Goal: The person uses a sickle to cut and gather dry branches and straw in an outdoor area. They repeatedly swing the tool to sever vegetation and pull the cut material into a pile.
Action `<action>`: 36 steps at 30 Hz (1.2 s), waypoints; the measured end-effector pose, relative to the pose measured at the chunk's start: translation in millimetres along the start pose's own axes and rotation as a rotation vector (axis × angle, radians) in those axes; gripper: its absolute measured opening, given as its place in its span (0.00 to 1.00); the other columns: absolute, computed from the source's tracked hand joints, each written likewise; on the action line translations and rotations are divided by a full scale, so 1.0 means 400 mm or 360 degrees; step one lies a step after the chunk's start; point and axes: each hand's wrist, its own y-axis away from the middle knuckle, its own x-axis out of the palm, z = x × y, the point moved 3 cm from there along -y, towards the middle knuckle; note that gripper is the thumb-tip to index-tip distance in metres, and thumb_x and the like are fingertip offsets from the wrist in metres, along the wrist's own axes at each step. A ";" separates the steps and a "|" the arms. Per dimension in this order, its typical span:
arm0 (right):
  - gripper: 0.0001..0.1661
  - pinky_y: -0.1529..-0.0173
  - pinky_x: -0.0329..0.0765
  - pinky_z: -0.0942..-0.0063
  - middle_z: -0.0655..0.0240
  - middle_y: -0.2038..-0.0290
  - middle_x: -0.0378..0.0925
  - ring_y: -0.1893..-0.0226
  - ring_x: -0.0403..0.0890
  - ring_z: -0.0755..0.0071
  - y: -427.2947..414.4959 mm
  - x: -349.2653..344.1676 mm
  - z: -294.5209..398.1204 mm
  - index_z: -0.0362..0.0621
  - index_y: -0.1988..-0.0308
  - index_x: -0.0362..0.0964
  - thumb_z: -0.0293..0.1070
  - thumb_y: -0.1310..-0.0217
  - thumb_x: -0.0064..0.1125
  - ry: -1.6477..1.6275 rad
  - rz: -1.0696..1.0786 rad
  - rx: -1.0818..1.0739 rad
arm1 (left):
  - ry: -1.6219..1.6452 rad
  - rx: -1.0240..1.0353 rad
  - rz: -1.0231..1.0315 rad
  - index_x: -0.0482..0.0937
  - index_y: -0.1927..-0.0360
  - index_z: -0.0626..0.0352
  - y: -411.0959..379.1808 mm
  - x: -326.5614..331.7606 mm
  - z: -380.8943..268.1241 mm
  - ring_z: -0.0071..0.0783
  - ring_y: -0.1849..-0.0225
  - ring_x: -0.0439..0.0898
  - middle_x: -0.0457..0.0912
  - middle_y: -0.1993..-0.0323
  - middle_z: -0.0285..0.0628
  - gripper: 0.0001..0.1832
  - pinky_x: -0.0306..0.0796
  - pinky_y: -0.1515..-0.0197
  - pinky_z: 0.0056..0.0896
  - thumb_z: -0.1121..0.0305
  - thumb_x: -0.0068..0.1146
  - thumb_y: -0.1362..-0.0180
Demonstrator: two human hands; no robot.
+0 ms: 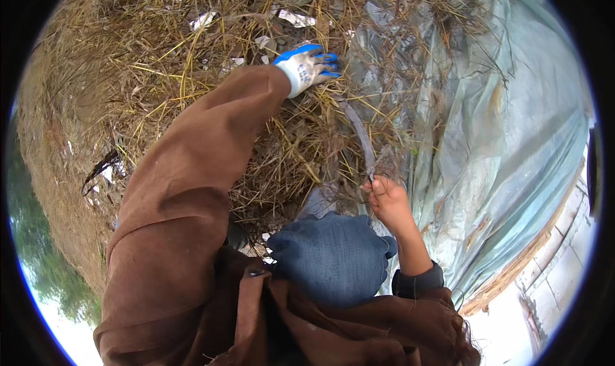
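My left hand point(310, 68), in a white glove with blue coating, lies on the straw point(293, 130) near the top middle, its fingers bent at a few stalks; whether they grip any is unclear. Bare, my right hand point(388, 200) is at the lower right of it, fingers closed on one end of a narrow grey strip point(358, 126). The strip curves up and left from these fingers, and its far end goes into the straw just below the glove. What it is made of cannot be told.
A translucent green plastic sheet point(519, 102) covers the right side, with a wooden edge point(528, 265) and pale blocks point(552, 255) beyond. White scraps point(297, 18) lie in the straw. A denim-covered knee point(331, 255) is just below my hands. Trees stand at the far left.
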 end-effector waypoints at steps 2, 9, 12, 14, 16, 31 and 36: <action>0.15 0.78 0.63 0.82 0.73 0.80 0.70 0.82 0.65 0.82 0.007 -0.046 -0.004 0.36 0.60 0.72 0.37 0.35 0.46 0.0501 -0.0032 -0.0259 | -0.0105 0.0109 0.0103 0.65 0.42 0.49 0.002 -0.041 -0.008 0.35 0.35 0.59 0.65 0.40 0.41 0.24 0.44 0.31 0.36 0.65 0.46 0.44; 0.15 0.72 0.68 0.77 0.66 0.78 0.74 0.78 0.69 0.81 -0.070 -0.168 0.215 0.36 0.60 0.73 0.36 0.35 0.45 0.0865 -0.0731 -0.0922 | 0.0315 -0.0126 0.0432 0.75 0.50 0.51 0.057 -0.135 0.022 0.43 0.56 0.78 0.76 0.52 0.43 0.24 0.73 0.57 0.40 0.70 0.53 0.56; 0.16 0.67 0.72 0.71 0.57 0.71 0.78 0.75 0.77 0.62 -0.201 -0.030 0.344 0.39 0.57 0.71 0.38 0.36 0.46 0.1059 -0.0410 -0.1549 | 0.0289 -0.0179 0.0303 0.76 0.53 0.52 0.073 -0.120 0.017 0.43 0.56 0.78 0.78 0.55 0.43 0.22 0.73 0.58 0.41 0.71 0.53 0.57; 0.16 0.63 0.74 0.59 0.50 0.72 0.76 0.69 0.78 0.45 -0.284 0.028 0.378 0.42 0.61 0.71 0.41 0.37 0.43 0.1465 -0.0464 -0.1508 | 0.0313 -0.0162 0.0188 0.76 0.56 0.53 0.076 -0.199 0.001 0.43 0.59 0.79 0.80 0.63 0.44 0.19 0.73 0.60 0.42 0.70 0.53 0.56; 0.15 0.68 0.73 0.52 0.50 0.76 0.76 0.72 0.77 0.42 -0.311 0.062 0.378 0.43 0.65 0.69 0.42 0.37 0.42 0.1972 -0.0510 -0.1424 | 0.0335 -0.0241 0.0121 0.76 0.57 0.54 0.089 -0.186 0.006 0.43 0.61 0.79 0.80 0.66 0.44 0.17 0.73 0.62 0.43 0.71 0.53 0.55; 0.12 0.78 0.64 0.82 0.72 0.82 0.67 0.84 0.64 0.83 0.121 -0.133 0.008 0.35 0.59 0.69 0.33 0.34 0.43 0.0724 -0.0381 -0.0404 | 0.0548 0.0451 0.0493 0.78 0.67 0.52 0.385 -0.011 -0.435 0.41 0.71 0.79 0.79 0.78 0.38 0.08 0.72 0.69 0.39 0.67 0.50 0.51; 0.14 0.74 0.69 0.80 0.65 0.75 0.77 0.80 0.68 0.82 0.114 -0.132 -0.076 0.32 0.57 0.67 0.32 0.35 0.43 0.0859 -0.0431 -0.0421 | 0.0867 0.0059 0.0537 0.66 0.45 0.59 0.379 -0.045 -0.393 0.44 0.56 0.76 0.74 0.56 0.49 0.33 0.69 0.54 0.41 0.59 0.58 0.56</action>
